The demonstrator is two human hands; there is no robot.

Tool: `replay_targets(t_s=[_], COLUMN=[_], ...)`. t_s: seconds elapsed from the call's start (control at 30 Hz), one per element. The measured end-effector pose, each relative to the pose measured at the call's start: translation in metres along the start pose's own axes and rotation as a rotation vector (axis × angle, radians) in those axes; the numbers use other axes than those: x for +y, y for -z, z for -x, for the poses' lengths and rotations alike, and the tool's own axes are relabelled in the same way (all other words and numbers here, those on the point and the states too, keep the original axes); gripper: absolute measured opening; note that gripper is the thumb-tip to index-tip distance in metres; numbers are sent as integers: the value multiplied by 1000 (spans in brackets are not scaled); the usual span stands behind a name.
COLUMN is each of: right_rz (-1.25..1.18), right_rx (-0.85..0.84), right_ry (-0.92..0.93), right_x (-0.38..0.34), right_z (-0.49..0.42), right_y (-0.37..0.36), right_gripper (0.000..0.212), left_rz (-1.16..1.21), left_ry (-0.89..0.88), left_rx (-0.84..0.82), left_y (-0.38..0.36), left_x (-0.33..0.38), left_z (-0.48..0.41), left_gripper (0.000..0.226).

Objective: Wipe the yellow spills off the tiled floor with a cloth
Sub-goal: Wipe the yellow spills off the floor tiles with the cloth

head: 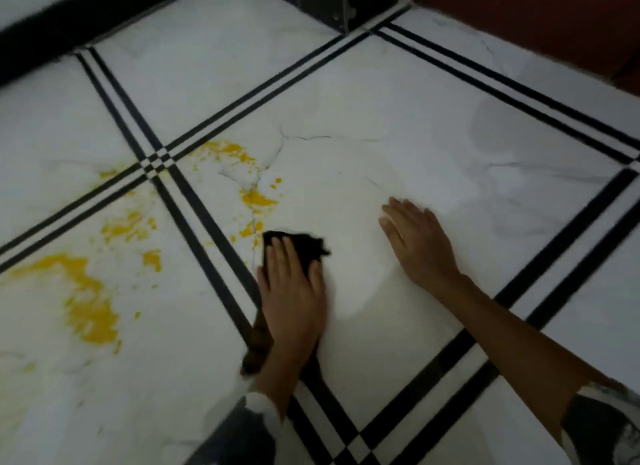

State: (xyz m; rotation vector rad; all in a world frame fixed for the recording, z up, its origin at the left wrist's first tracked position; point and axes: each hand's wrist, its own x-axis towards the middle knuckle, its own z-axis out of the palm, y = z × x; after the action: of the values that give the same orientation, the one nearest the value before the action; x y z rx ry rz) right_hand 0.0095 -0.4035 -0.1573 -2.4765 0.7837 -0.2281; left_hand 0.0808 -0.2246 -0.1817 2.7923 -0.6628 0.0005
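- A white, marble-veined tiled floor (pixel 381 111) is seen from above. It is divided by paired black stripes (pixel 214 222), with a dark skirting (pixel 52 17) along the far left edge.
- At the near left, the largest yellow spill (pixel 90 301) is spread as a curved smear whose long axis runs roughly from far to near. Smaller splashes (pixel 126 227) are scattered beyond it on the same tile.
- Across the striped band, further yellow is found on the middle tile: a speckled patch (pixel 225 151) at its far left corner and a denser blot (pixel 256 199) nearer the middle.
- A black cloth (pixel 298 244) is laid on the middle tile, its far left corner just beside the nearest yellow drops.
- The left hand (pixel 292 291) is pressed flat on the cloth with fingers straight and close together; nothing is gripped.
- All the yellow lies to the left and far left of the cloth, so the coming stroke is judged to need a push in that direction. The left hand is much the nearer to it.
- The right hand (pixel 419 242) is spread flat on bare tile to the right, well apart from the spills, apparently as a support, and nothing is held.
- At the far right, a dark post (pixel 332 0) and a reddish surface (pixel 536 14) are seen.
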Motion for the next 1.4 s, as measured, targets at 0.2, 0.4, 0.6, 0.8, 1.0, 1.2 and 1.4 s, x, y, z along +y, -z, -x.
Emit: replay_targets(t_s=[0.2, 0.4, 0.6, 0.8, 1.0, 1.2, 1.4], right_rz=[112, 145, 167, 192, 199, 184, 190], right_rx=[-69, -99, -51, -118, -103, -94, -169], right_ry=[39, 114, 155, 255, 295, 307, 423], right_x=[-32, -69, -104, -141, -164, -178, -199], right_z=[-23, -24, -15, -11, -3, 7, 30], right_y=[-22, -45, -76, -100, -127, -136, -148], right_gripper=[46, 50, 60, 47, 56, 58, 55], left_rz=[4, -45, 0, -27, -10, -42, -4], left_ry=[-324, 140, -405, 303, -341, 233, -235], left_rx=[-143, 24, -200, 71, -183, 1, -165], left_y=[9, 24, 40, 51, 65, 62, 85], left_x=[-22, -88, -106, -179, -192, -217, -251], left_z=[-68, -11, -66, -7, -19, 25, 46], left_gripper=[66, 65, 58, 64, 68, 71, 66])
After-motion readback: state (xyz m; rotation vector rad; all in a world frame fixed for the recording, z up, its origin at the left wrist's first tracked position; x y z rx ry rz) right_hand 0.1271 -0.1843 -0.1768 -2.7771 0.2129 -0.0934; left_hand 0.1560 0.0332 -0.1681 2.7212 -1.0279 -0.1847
